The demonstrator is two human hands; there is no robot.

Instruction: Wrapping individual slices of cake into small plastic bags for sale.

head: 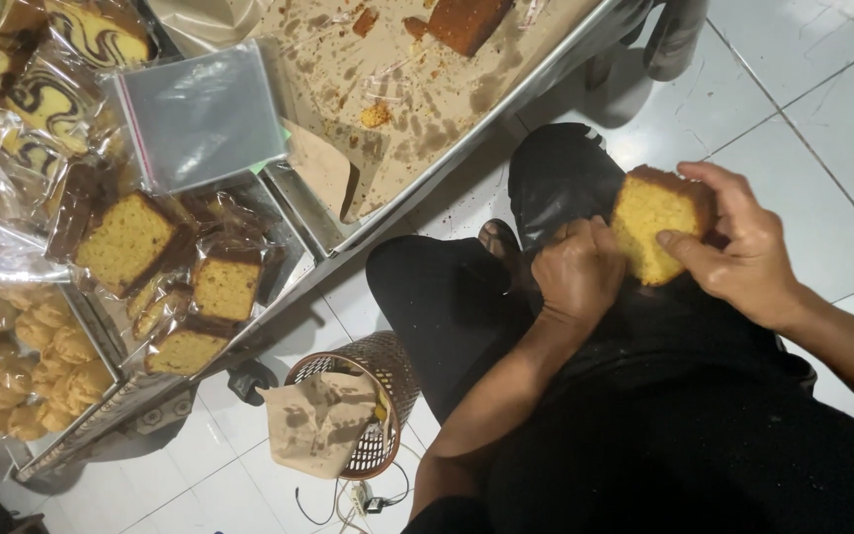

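In the head view, the right hand pinched a yellow cake slice between thumb and fingers, above the person's lap. The left hand was closed in a fist, touching the slice's left edge. Wrapped slices lay on a metal tray, and a basket stood on the floor.

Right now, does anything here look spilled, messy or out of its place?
Yes. Crumbs and greasy stains cover the brown paper lining the metal tray. A stained sheet of brown paper hangs over the waste basket's rim. The cake slice in both hands looks intact.
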